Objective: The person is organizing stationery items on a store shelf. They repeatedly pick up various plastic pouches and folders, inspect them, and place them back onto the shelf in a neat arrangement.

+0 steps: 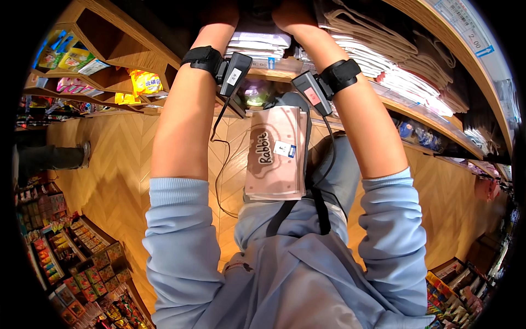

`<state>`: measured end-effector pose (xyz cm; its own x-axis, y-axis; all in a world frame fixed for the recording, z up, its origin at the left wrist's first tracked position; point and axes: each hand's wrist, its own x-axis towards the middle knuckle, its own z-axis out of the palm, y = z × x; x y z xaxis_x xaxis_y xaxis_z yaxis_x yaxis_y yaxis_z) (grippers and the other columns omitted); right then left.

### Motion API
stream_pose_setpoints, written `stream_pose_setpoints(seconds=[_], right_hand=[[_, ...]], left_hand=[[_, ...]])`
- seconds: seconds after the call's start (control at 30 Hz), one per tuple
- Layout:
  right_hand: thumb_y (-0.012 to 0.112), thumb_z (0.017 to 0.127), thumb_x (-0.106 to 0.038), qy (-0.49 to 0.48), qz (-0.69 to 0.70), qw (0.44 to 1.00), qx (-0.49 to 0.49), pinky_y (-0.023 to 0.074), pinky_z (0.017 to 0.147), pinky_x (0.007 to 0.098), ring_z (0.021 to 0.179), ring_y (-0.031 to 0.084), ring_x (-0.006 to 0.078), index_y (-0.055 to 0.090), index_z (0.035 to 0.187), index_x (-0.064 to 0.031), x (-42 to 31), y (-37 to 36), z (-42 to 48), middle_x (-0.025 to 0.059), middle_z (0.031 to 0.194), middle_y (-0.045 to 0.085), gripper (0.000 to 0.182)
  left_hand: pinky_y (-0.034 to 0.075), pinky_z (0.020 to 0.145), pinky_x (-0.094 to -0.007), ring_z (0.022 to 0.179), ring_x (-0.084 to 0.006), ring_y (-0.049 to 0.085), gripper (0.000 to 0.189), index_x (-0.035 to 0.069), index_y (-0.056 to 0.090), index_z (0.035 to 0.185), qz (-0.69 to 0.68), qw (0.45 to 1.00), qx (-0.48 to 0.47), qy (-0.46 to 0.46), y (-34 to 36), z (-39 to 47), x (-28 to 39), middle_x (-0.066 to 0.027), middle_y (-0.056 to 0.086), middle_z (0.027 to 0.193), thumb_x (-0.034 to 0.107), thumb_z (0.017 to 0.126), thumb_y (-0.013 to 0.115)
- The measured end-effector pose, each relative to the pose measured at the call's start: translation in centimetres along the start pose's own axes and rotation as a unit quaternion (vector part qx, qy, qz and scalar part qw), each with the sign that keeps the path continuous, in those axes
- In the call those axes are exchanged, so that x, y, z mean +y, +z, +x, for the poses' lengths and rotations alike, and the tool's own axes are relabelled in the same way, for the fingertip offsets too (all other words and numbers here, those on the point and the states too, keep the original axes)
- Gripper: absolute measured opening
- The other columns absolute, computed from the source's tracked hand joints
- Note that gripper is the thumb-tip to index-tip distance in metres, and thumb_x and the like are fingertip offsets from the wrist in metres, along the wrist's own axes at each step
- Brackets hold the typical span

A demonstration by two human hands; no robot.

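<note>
Both arms reach forward into a shaded shelf. My left hand (224, 14) is at the top edge, behind a stack of folded white and lilac fabric (259, 39); its fingers are lost in the dark. On the other side of that stack is my right hand (287, 16), near a pile of folded beige fabric (370, 31), its fingers also hidden. What either hand holds cannot be made out. A few flat pink packets (271, 172), bearing lettering, a rabbit-like outline and a small label, rest on my raised thigh. Each wrist wears a black strap with a cabled device.
Wooden shelf edges with price strips (464, 31) curve along the right. At left, a wooden honeycomb rack (119, 45) holds bagged snacks. A person's leg (53, 158) stands on the herringbone floor (115, 152). Display bins (82, 255) of small packets fill the lower left.
</note>
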<state>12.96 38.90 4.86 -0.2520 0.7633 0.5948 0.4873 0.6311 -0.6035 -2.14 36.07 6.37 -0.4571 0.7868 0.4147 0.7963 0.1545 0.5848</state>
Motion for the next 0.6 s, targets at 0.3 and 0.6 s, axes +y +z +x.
stream_pose_setpoints(seconds=[0.3, 0.6], right_hand=[[0.049, 0.094, -0.021, 0.061, -0.009, 0.993, -0.097, 0.0339, 0.109, 0.0418, 0.13, 0.042, 0.0369, 0.049, 0.132, 0.001, -2.5, 0.1, -2.7, 0.027, 0.137, 0.046, 0.044], [0.045, 0.096, -0.017, 0.027, 0.016, 0.998, 0.049, 0.0396, 0.102, 0.0432, 0.12, 0.05, 0.0383, 0.054, 0.122, 0.0045, -2.1, 1.5, 0.3, 0.0297, 0.126, 0.053, 0.035]], left_hand=[[0.033, 0.11, -0.038, 0.135, -0.0327, 0.038, 0.048, 0.001, 0.042, 0.14, 0.061, 0.964, -0.112, 0.235, -1.0, -2.4, 1.3, -0.0243, 0.039, 0.146, 0.02, 0.097, 0.05], [0.033, 0.11, -0.0381, 0.132, -0.0296, 0.041, 0.047, 0.001, 0.044, 0.14, 0.002, 0.97, -0.046, 0.241, -1.6, -1.9, 2.8, -0.0219, 0.044, 0.143, 0.028, 0.101, 0.044]])
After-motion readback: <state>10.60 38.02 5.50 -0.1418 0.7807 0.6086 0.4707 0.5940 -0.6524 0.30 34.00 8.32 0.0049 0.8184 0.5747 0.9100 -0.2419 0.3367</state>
